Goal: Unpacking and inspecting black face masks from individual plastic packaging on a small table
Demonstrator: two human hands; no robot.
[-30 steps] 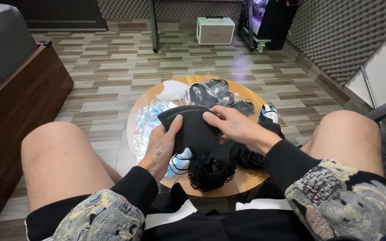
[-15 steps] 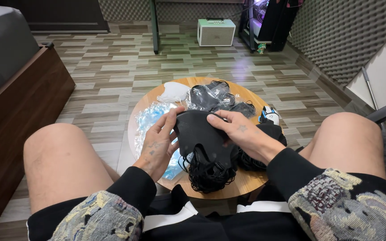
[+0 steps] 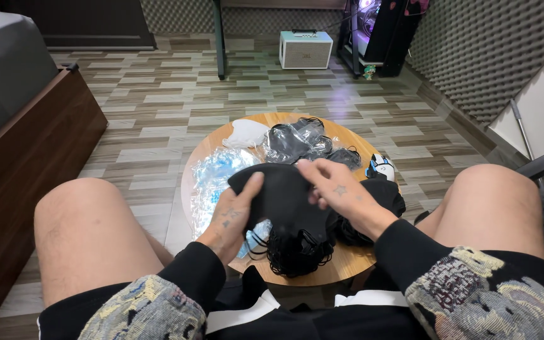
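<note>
Both hands hold one black face mask (image 3: 281, 192) above a small round wooden table (image 3: 347, 267). My left hand (image 3: 234, 217) grips its left edge with the thumb on top. My right hand (image 3: 335, 192) pinches its upper right part. Under the mask lies a heap of black masks (image 3: 300, 249) with tangled ear loops. More black masks in clear wrap (image 3: 297, 140) sit at the table's far side. A white mask (image 3: 247, 132) lies at the far left, and clear plastic wrappers (image 3: 212, 179) cover the left side.
My bare knees flank the table. A small blue and white object (image 3: 380, 167) lies at the table's right edge. A dark wooden bed frame (image 3: 26, 170) runs along the left. A white box speaker (image 3: 305, 49) stands on the tiled floor beyond, next to a dark metal leg (image 3: 219, 44).
My left hand slid up the mask's left edge, and the right hand moved onto its top right. The mask now lies flatter and higher between the hands.
</note>
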